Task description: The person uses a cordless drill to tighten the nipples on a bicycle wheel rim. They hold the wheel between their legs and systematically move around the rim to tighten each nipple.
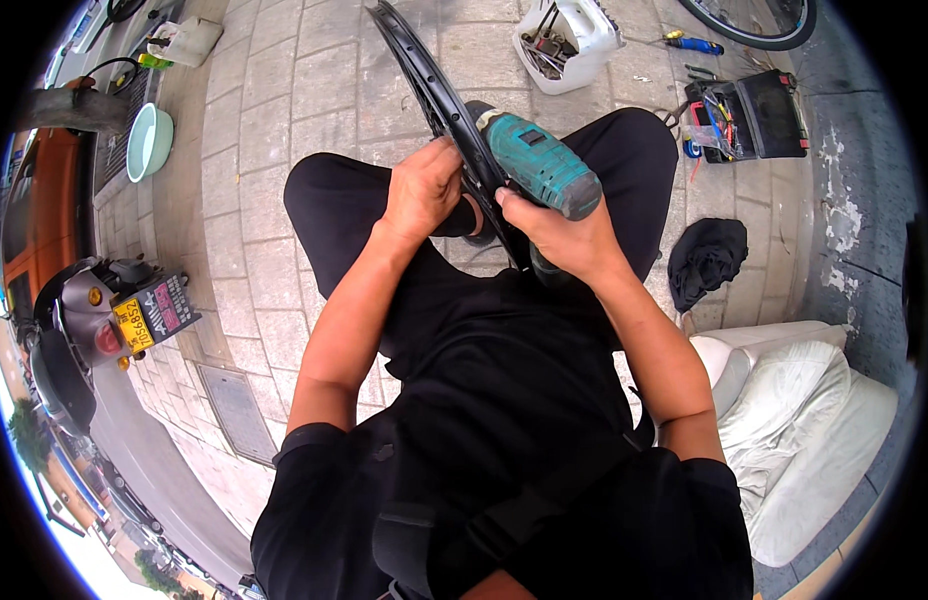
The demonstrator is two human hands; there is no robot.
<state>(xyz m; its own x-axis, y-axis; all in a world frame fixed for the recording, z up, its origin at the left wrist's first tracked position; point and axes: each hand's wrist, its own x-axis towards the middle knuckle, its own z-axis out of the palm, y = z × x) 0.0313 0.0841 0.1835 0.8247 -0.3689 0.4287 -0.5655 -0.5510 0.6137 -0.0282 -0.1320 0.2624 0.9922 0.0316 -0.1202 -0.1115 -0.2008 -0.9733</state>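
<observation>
A black bicycle wheel rim (pixel 439 92) stands on edge between my knees, tilted, its holed outer face toward me. My right hand (pixel 574 238) is closed round the handle of a teal and black cordless drill (pixel 540 165), its thumb against the rim. The drill body lies along the rim's right side, its black chuck end pointing away from me. On the rim's left side, my left hand (pixel 421 190) has its fingers pinched together close to the rim. What they hold, if anything, is hidden.
Ahead stands a cut-open white jug (pixel 587 62) of metal parts. To the right are an open black toolbox (pixel 769 115), a blue screwdriver (pixel 696 45), a bicycle wheel (pixel 784 43), black cloth (pixel 706 262) and a white-covered seat (pixel 824 440). A pale green basin (pixel 150 143) and parked scooter (pixel 89 315) are left.
</observation>
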